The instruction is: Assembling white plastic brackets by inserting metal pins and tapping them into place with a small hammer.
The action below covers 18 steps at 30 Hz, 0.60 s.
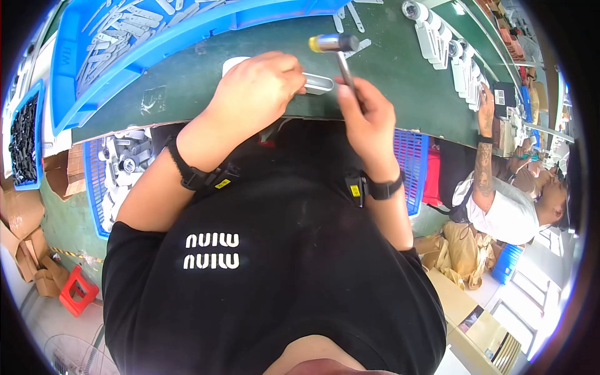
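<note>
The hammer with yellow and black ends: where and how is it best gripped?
Likely by its slim handle, from the near side, where the right hand holds it: the wider head sits crosswise at the far end.

Shows green on the tabletop (400, 94), blue on the tray (69, 87), yellow, silver and black on the hammer (334, 43), pale grey on the long part (320, 82)

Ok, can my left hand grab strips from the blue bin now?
Probably not yet: your left hand holds a pale part, though the blue bin of grey strips looks open and near.
</note>
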Available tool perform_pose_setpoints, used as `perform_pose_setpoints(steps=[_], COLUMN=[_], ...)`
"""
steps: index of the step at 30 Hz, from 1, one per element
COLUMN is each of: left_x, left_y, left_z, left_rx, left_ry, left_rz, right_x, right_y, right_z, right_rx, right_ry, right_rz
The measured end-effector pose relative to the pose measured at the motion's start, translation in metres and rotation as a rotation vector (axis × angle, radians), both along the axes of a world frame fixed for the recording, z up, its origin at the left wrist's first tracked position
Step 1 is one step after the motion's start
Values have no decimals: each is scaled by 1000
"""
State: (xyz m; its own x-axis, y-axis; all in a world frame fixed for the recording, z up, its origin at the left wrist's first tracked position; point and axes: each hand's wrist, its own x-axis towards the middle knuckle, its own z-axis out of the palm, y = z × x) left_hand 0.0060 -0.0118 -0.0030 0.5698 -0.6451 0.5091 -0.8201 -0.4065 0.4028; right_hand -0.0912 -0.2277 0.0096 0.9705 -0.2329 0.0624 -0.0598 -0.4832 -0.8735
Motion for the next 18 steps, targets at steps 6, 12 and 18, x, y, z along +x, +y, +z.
perform_pose_setpoints(steps=[6, 12, 18], left_x=[-1, -3, -4], left_y=[-2, -2, -3], left_z=[0, 3, 3], left_rx=[-20, -6, 7], left_ry=[1, 8, 7], left_rz=[8, 17, 38], right_x=[-66, -64, -74], right_y=[-29, -22, -26], right_z=[4, -4, -5], right_rx=[-150, -442, -148], right_ry=[-349, -129, -339], right_rz=[-17, 54, -62])
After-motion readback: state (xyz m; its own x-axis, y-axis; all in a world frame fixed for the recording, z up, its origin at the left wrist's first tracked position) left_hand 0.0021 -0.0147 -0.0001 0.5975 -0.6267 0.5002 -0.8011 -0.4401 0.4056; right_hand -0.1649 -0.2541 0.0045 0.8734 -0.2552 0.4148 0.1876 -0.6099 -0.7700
